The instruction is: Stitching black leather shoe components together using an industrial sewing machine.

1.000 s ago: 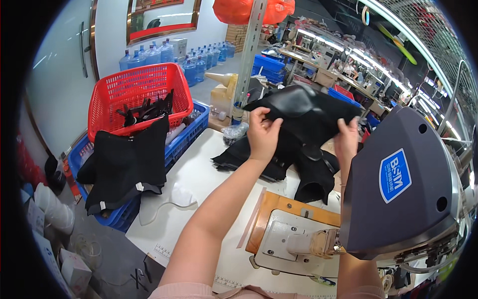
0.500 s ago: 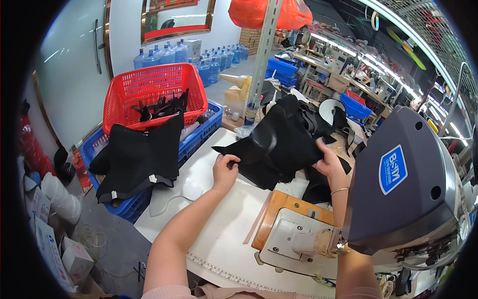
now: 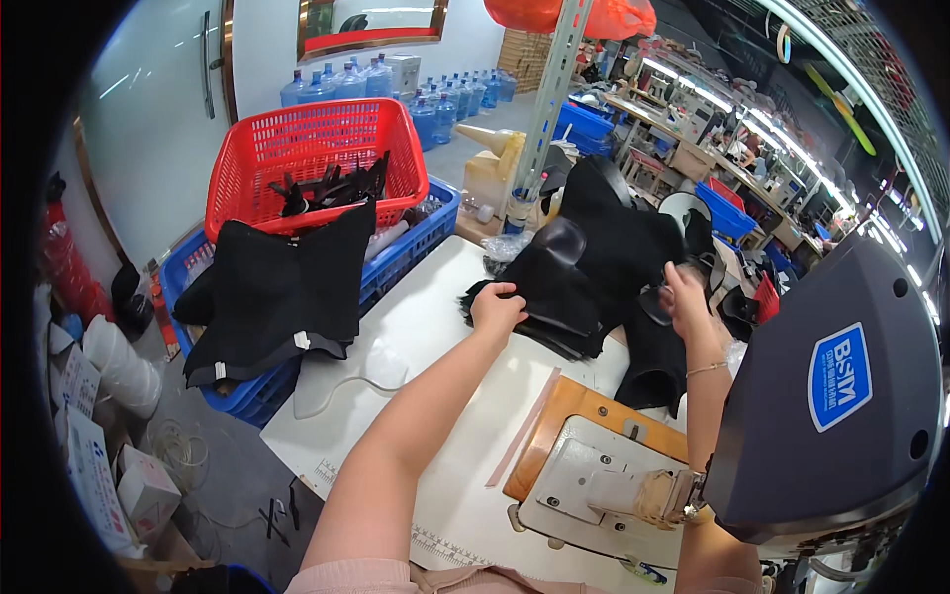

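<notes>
A stack of black fabric pieces (image 3: 618,243), with a smooth moulded bulge on its near left part, lies at the far side of the white sewing table (image 3: 445,426). My left hand (image 3: 498,309) is at the stack's near left edge, its fingers bent over the cloth. At the right edge, my right hand (image 3: 685,302) has its thumb and fingers apart, with nothing visible between them. Another black piece (image 3: 653,361) with a rounded opening hangs below that hand. Between my forearms sits the sewing machine's metal plate (image 3: 569,465) on a wooden block.
The dark machine head (image 3: 831,396) stands at the right, close to my right forearm. A red basket (image 3: 317,124) with black strips rests on a blue crate (image 3: 416,233) at the left. Black cloth pieces (image 3: 287,292) drape over the crate's near side. A metal post (image 3: 544,109) rises behind the table.
The black fabric piece, held up between both hands before, now lies lower and farther back on the stack. My right hand has come off it; my left has shifted right. The view has tilted slightly.
</notes>
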Demonstrator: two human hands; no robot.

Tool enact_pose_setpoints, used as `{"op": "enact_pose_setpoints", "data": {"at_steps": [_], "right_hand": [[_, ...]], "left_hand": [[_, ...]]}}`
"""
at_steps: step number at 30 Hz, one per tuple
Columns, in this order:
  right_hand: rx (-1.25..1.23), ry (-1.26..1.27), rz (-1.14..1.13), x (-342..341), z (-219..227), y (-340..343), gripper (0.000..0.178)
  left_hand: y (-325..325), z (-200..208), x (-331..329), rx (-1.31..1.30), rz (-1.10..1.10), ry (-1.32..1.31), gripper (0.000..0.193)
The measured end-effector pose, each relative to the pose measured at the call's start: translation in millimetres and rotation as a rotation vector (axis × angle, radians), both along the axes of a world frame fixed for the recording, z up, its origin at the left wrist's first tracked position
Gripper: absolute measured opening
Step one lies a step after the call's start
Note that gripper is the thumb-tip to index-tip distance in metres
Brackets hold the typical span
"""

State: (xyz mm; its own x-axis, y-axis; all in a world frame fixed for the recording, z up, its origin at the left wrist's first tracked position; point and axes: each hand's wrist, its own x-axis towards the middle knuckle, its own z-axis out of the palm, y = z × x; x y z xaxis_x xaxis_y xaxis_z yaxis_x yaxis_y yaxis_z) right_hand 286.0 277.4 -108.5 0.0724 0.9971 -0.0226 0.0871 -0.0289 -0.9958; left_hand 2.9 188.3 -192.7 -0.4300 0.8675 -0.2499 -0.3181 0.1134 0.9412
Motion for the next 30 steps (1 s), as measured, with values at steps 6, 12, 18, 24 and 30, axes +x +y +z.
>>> {"op": "enact_pose_setpoints", "data": {"at_steps": [6, 12, 18, 24, 30], "right_hand": [[-0.025, -0.062, 0.135, 8.2, -29.5, -47.5, 0.060], [0.226, -0.409, 0.176, 59.2, -32.2, -122.9, 0.044], [-0.163, 0.150, 0.199, 194.3, -89.8, -175.5, 0.039], [-0.010, 0.269, -0.067, 114.2, -63.0, -359.1, 0.032], [-0.017, 0.383, -0.280, 96.4, -88.4, -438.2, 0.025]], "left_hand": [[4.0, -18.6, -7.4, 0.006, -0.057, 0.185, 0.054], [-101.0, 78.2, -107.6, 0.399, -0.085, 1.410, 0.060], [-158.3, 123.3, -281.7, -0.448, 0.356, 2.011, 0.079], [-158.3, 128.0, -320.5, -0.273, 0.220, 1.869, 0.031], [-161.1, 128.5, -328.7, -0.049, 0.008, 2.028, 0.014]]}}
